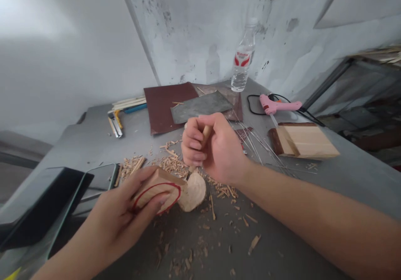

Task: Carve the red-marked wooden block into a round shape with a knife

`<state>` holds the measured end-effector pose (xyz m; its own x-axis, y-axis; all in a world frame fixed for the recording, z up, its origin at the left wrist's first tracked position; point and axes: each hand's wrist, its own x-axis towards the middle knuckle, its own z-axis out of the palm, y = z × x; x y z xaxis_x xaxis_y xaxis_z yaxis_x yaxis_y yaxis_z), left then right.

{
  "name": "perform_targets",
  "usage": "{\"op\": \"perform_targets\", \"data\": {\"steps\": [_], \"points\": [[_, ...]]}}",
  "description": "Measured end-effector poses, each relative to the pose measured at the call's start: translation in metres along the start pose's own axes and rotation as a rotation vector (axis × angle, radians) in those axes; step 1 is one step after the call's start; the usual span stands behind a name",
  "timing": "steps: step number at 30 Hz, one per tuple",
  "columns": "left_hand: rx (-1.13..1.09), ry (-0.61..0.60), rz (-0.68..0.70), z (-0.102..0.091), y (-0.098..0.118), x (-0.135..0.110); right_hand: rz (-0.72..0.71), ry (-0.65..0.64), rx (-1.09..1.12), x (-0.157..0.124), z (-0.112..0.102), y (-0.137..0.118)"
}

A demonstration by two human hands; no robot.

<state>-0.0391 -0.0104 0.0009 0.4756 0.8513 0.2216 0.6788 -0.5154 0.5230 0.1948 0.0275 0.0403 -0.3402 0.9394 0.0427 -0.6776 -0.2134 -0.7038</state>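
Observation:
My left hand (125, 213) grips a pale wood block (171, 190) marked with a red outline, pressing it down on the grey table (313, 196). The block's rounded, carved end points right. My right hand (213, 148) is closed in a fist round a wooden tool handle (206, 130), held upright just above the block's carved end. The tool's tip is hidden behind the hand and block. Wood chips (169, 163) lie scattered around both hands.
Sandpaper sheets (188, 102) and a water bottle (242, 59) stand at the back. A pink glue gun (277, 104), wooden blocks (302, 140) and thin wires (260, 146) lie at right. Utility knives (115, 123) lie at back left, phones (46, 200) at left.

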Motion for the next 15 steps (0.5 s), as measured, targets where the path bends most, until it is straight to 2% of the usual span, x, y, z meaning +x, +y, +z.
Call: {"op": "perform_targets", "data": {"steps": [4, 9, 12, 15], "points": [[-0.06, -0.051, -0.05, 0.0012, -0.0096, -0.0008, -0.02, 0.017, -0.024, 0.001, -0.0005, -0.0025], [-0.118, -0.099, -0.095, 0.001, -0.0103, -0.0011, -0.049, -0.051, -0.059, -0.0001, -0.0032, -0.0036], [-0.133, -0.105, -0.125, 0.0024, -0.0096, -0.0011, -0.07, -0.072, -0.001, -0.0024, -0.0035, -0.0034], [-0.119, -0.073, -0.084, 0.0034, -0.0076, 0.0, -0.098, -0.108, 0.039, -0.0056, -0.0008, -0.0034]]}}
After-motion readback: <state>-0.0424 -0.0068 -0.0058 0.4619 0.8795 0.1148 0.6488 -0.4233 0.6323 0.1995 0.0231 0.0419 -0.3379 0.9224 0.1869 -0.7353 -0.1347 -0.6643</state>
